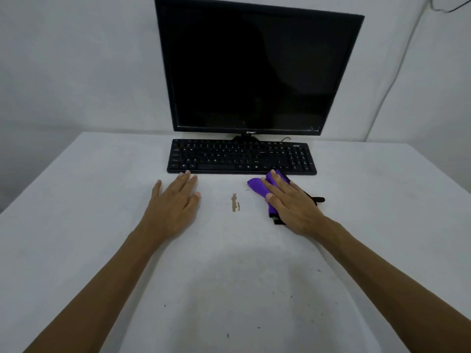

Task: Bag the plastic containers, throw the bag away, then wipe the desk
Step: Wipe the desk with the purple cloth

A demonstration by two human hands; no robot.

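right hand (290,200) presses flat on a purple cloth (257,186) on the white desk (76,225); left hand (175,197) rests flat, fingers straight, beside a brown stain (235,203) near the keyboard (240,156).

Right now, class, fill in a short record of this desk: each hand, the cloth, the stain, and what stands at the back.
left hand: left hand flat on the desk, fingers straight, holding nothing
right hand: right hand pressing flat on the cloth
cloth: purple cloth, just in front of the keyboard
stain: brown stain between the hands, not covered by the cloth
back: black keyboard, dark monitor behind it
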